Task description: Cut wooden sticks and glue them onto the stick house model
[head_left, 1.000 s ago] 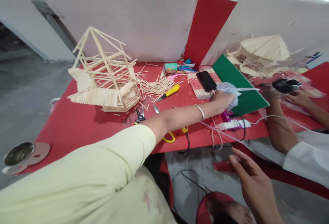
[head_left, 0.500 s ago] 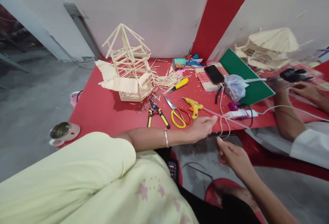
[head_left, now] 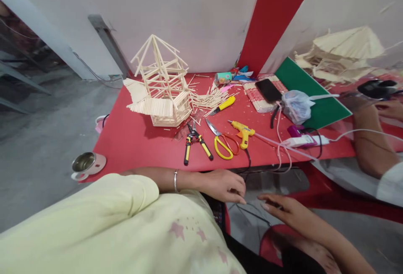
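Note:
My left hand (head_left: 225,186), with a bracelet at the wrist, hangs just in front of the table edge, its fingers loosely bent and nothing seen in them. My right hand (head_left: 285,209) is lower and to the right, fingers loosely stretched towards the left hand, with no object visible in it. On the table above them lies a yellow glue gun (head_left: 244,132) with a long clear glue stick (head_left: 273,140) in its back. Beside it are scissors (head_left: 223,142), wire strippers (head_left: 195,144) and a yellow utility knife (head_left: 224,105). A wooden stick pavilion model (head_left: 163,93) stands behind.
Loose sticks (head_left: 209,97) lie beside the model. A phone (head_left: 268,90) rests on packs of sticks, near a plastic bag (head_left: 297,106) and a power strip (head_left: 304,140). A mug (head_left: 90,164) is at the left corner. A co-worker's arm (head_left: 373,144) is at the right.
Both hands have moved down and away from the glue stick and cord, below the table edge. Their fingers have loosened from a pinch. The view has shifted slightly.

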`<state>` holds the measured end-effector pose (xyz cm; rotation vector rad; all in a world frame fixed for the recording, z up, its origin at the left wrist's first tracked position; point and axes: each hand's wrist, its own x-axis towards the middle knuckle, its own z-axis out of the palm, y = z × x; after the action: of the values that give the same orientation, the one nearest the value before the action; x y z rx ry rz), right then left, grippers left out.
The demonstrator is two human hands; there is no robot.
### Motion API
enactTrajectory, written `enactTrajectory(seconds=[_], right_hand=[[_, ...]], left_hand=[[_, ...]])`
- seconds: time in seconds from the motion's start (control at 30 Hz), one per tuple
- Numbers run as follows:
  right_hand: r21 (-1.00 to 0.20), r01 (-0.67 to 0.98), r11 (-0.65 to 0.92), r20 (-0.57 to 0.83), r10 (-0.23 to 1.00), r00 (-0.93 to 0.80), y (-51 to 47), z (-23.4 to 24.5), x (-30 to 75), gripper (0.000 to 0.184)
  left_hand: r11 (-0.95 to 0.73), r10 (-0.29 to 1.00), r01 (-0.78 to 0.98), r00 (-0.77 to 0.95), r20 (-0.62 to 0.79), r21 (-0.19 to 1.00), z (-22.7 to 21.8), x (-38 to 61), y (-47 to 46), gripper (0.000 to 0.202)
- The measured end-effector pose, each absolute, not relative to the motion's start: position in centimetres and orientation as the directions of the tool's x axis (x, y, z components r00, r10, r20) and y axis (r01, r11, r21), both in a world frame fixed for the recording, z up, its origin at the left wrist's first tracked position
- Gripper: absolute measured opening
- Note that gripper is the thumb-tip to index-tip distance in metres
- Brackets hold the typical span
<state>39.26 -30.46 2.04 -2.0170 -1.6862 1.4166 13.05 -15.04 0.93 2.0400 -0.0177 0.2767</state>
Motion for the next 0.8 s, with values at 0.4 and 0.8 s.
enactTrajectory(seconds=[0.4,0.8], right_hand=[[-0.631,0.683,-0.368,-0.533,0.845,-0.036,-27.8,2.8,41.1,0.058],[-0.614,0.672,-0.413,-0.57,0.822,-0.016,-25.7,2.2,43.1,0.057]], left_hand=[[-0.372,0.374,-0.071,0.901,0.22,0.925,-0.1,13.3,-11.8,0.037],[-0.183,0.239,-0.062,0.965,0.105,0.981,-2.8,13.6,-11.9,0.037]])
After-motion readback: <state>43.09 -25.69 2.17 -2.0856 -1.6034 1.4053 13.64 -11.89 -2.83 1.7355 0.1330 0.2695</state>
